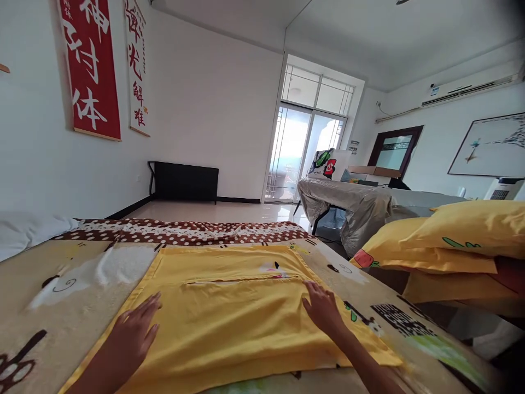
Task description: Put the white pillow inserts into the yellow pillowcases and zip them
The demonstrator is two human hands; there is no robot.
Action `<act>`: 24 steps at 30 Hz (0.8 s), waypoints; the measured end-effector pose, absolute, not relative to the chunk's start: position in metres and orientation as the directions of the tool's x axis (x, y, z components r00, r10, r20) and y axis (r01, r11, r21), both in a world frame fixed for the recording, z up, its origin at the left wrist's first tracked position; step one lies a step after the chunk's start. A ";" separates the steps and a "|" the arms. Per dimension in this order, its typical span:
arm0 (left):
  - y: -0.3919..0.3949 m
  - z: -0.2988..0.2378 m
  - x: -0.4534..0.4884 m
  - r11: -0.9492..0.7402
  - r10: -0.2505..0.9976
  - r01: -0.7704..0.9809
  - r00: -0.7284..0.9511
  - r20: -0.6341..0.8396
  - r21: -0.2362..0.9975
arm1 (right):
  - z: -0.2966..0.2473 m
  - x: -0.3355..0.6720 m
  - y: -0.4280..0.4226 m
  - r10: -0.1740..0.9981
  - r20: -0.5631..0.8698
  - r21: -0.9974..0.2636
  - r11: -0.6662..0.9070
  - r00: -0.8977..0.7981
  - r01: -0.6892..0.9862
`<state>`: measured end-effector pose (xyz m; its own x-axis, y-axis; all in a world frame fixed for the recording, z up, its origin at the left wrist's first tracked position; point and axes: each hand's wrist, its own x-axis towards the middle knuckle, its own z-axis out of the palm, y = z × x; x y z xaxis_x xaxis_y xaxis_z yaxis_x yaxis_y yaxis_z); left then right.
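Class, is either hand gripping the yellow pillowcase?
No, the left hand and the right hand both lie open and flat on the yellow pillowcase, which is spread over the bed.

A yellow pillowcase (233, 312) lies spread flat in the lower middle of the frame, on a bed (61, 306). It is a broad rectangle of bright yellow cloth, mostly smooth with a few soft wrinkles. A straight horizontal slit crosses it nearer its far edge, with a small cartoon print just above. Its near edge runs toward the bottom of the frame.
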<state>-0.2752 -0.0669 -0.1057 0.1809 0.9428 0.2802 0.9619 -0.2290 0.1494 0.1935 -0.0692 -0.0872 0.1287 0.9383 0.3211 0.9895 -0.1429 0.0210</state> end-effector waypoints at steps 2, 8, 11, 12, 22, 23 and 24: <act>-0.051 -0.090 -0.227 -0.354 0.931 0.922 0.331 0.151 0.159 | -0.077 0.126 -0.054 0.959 0.279 -0.085 0.079 -0.052 0.993; -0.022 -0.108 -0.183 -0.430 0.888 0.873 0.455 -0.065 0.231 | -0.122 0.044 -0.068 0.906 0.185 -0.155 0.411 -0.382 0.899; -0.020 -0.147 -0.222 -0.441 0.894 0.866 0.447 0.030 0.236 | -0.145 0.083 -0.095 0.921 0.243 -0.204 0.357 -0.306 0.912; -0.021 -0.157 -0.233 -0.446 0.895 0.867 0.438 0.088 0.223 | -0.149 0.100 -0.104 0.925 0.249 -0.237 0.347 -0.289 0.907; -0.080 -0.142 -0.183 -0.876 0.443 0.481 0.781 0.440 0.030 | -0.143 0.206 -0.118 0.930 0.282 -0.134 0.283 -0.238 0.950; -0.084 -0.145 -0.178 -0.880 0.429 0.475 0.763 0.483 0.031 | -0.143 0.215 -0.114 0.925 0.306 -0.117 0.272 -0.226 0.955; -0.086 -0.150 -0.174 -0.874 0.426 0.485 0.733 0.530 0.032 | -0.143 0.225 -0.112 0.921 0.324 -0.113 0.266 -0.218 0.957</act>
